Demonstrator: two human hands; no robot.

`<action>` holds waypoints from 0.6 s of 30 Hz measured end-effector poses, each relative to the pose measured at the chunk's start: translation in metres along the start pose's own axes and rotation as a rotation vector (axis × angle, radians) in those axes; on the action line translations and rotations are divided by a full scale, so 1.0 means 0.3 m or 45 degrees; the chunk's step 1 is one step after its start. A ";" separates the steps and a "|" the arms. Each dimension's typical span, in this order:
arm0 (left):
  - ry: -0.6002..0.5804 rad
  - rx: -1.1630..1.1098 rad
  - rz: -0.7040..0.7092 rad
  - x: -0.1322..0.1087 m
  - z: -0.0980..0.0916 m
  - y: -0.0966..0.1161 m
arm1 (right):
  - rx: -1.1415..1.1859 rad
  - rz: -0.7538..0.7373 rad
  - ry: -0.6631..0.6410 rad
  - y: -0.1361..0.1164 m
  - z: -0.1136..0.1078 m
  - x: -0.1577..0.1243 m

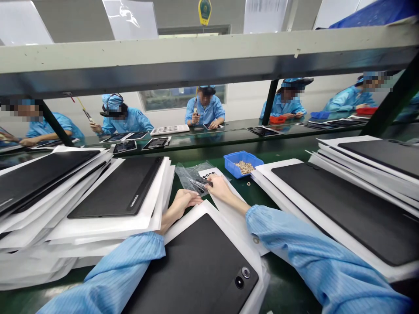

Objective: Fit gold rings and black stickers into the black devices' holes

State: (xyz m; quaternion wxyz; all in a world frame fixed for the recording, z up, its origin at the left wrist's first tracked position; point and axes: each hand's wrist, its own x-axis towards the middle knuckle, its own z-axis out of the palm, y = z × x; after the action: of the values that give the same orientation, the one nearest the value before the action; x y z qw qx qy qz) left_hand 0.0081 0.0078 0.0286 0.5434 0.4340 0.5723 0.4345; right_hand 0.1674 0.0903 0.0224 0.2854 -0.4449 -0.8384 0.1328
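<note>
A flat, matt-black tablet with rounded corners and two camera lenses (198, 266) lies nearest, back up, on white paper sheets (204, 206), well below the fingertips. It is probably stiff and moderately light, its smooth shell a little slippery and the lenses easily scratched, so it is best held by opposite edges, clear of the lens corner. Beyond its far corner, the right hand (219, 188) has thumb and fingertips closed on a small, narrow black strip (207, 182), over a crinkled, clear plastic bag (188, 176). The strip looks very light and perhaps flexible; a pinch near one end should suit it. The left hand (181, 204) lies just beside the bag with its fingers nearly straight and together; whether it pinches anything, I cannot tell. The bag, thin, soft and likely slippery, shows dark pieces in or under it, too blurred to identify, and next to it a white sheet with black rings (208, 175) appears. Behind the right hand, a blue, open plastic bin (233, 168) contains a heap of small, pale tan pieces (245, 167), while one similar loose piece (248, 184) lies outside, near its front.
</note>
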 end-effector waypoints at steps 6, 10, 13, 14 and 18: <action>0.006 -0.043 0.007 0.008 0.005 -0.006 | 0.172 -0.211 -0.032 -0.063 -0.020 -0.019; -0.004 -0.050 0.014 0.014 0.005 -0.011 | 0.278 -0.225 -0.046 -0.079 -0.017 -0.035; -0.002 -0.042 0.021 0.016 0.005 -0.012 | 0.297 -0.208 -0.046 -0.077 -0.007 -0.040; -0.002 -0.036 0.022 0.016 0.005 -0.012 | 0.295 -0.203 -0.048 -0.076 -0.005 -0.041; -0.005 0.006 0.027 0.014 0.006 -0.009 | 0.251 -0.199 -0.081 -0.073 -0.004 -0.039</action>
State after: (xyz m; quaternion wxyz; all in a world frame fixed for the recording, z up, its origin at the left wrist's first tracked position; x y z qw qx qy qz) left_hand 0.0096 0.0111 0.0248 0.5388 0.4420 0.5678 0.4380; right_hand 0.1585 0.0682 0.0297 0.3104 -0.3436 -0.8620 0.2061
